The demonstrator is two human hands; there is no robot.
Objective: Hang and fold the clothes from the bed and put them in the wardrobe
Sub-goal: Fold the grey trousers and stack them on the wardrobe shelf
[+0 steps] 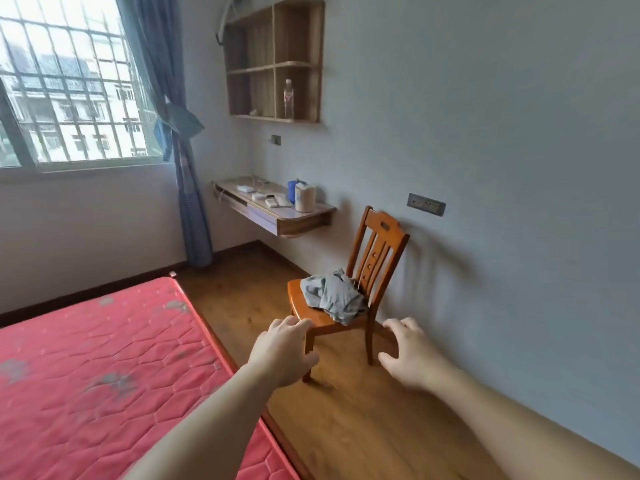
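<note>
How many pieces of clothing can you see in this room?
1: a crumpled grey garment lying on the seat of the wooden chair. None shows on the red mattress; more may lie out of view.

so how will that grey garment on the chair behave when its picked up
The grey garment lies crumpled in soft folds, so it is probably floppy and will drape and unfurl. It looks thin, likely light. One edge overhangs the glossy chair seat, so it may slide easily.

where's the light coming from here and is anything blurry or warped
Head view: daylight enters through the window at left and overexposes the buildings outside; the chair throws a soft, smeared shadow on the wall; the left hand, right hand and mattress look slightly motion-blurred; wide-angle distortion tilts the shelf and window frame.
</note>
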